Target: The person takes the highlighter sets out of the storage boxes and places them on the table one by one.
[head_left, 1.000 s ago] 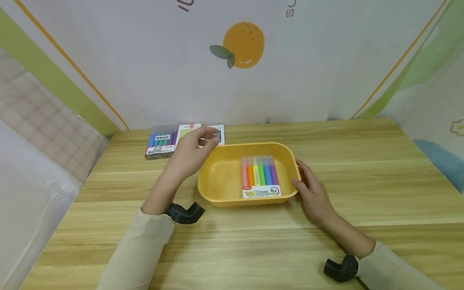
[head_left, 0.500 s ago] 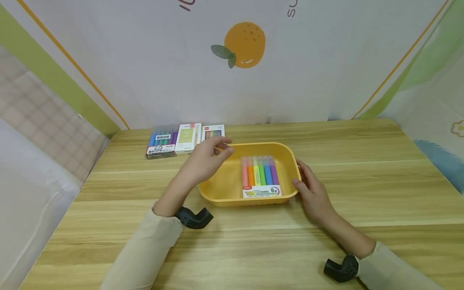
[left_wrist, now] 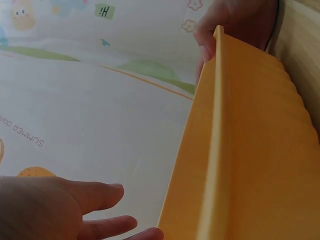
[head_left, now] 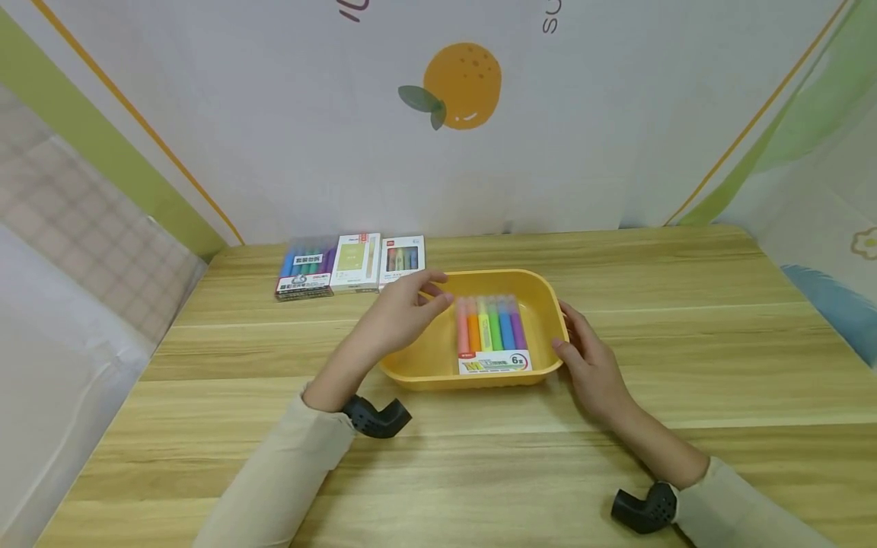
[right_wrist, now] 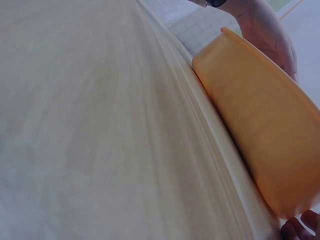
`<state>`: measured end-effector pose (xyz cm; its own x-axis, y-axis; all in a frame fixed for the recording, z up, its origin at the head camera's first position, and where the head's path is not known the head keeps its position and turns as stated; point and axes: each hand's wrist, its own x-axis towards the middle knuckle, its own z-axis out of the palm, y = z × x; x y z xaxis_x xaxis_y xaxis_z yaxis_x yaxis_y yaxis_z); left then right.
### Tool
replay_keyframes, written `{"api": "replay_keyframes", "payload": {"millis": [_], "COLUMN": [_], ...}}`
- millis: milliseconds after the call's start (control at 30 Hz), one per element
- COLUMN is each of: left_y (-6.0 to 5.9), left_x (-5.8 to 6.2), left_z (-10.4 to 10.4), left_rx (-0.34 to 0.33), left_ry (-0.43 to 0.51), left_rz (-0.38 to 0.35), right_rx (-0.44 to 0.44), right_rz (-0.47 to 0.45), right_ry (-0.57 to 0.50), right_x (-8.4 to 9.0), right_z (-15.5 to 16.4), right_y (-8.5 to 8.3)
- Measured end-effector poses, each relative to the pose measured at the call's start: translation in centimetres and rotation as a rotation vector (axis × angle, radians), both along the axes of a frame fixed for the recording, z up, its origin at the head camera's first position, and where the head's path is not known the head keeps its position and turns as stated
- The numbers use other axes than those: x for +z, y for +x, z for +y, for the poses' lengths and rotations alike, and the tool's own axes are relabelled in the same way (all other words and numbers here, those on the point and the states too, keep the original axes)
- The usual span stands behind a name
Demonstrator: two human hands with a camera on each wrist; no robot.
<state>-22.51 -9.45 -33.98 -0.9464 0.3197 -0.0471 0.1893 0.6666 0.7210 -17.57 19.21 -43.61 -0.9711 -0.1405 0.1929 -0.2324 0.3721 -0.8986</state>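
A yellow plastic basket (head_left: 438,383) stands on the wooden table. Inside, on its right half, lies a pack of highlighters (head_left: 489,327) in rainbow colours with a white label. My left hand (head_left: 400,316) hovers over the basket's left part, palm turned inward, fingers loosely bent and holding nothing. In the left wrist view its thumb and fingers (left_wrist: 102,197) are apart, close to the basket's rim. My right hand (head_left: 592,369) grips the basket's right end, thumb at the rim and fingers along the outside wall. The right wrist view shows only a few of its fingertips at the lower corner.
Behind the basket, at back left, several packs stand side by side: a clear pack of blue, green and purple pens (head_left: 304,268), a white and green box (head_left: 355,262) and a white box with coloured sticks pictured (head_left: 402,259). A printed cloth (head_left: 308,137) hangs behind the table.
My left hand has moved right and toward me, from the back left corner to over the basket, uncovering the white boxes behind. The right hand and basket stay put.
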Motion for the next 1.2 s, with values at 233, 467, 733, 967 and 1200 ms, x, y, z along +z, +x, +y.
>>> {"api": "replay_keyframes", "payload": {"millis": [233,467,733,967,1200], "left_y": [-0.3,-0.4,-0.3,-0.3,-0.2], "left_x": [-1.0,-1.3,-1.5,-2.0,-2.3], "left_z": [0.4,0.7,1.0,1.2,1.2], "left_rx": [-0.001,-0.001,-0.002,-0.003,0.003], "left_ry": [-0.009,-0.050,-0.090,-0.099,-0.140], "left_rz": [0.001,0.017,-0.028,-0.042,-0.097], "right_rx": [-0.001,-0.001,-0.001,-0.004,-0.010], "right_rz": [0.008,0.004,0.008,0.005,0.004], "right_ry": [0.007,0.005,0.004,0.005,0.012], "right_x": [-0.1,0.0,0.0,0.0,0.0], "right_z": [0.0,0.0,0.0,0.1,0.0], "right_y": [-0.1,0.0,0.0,0.0,0.0]}}
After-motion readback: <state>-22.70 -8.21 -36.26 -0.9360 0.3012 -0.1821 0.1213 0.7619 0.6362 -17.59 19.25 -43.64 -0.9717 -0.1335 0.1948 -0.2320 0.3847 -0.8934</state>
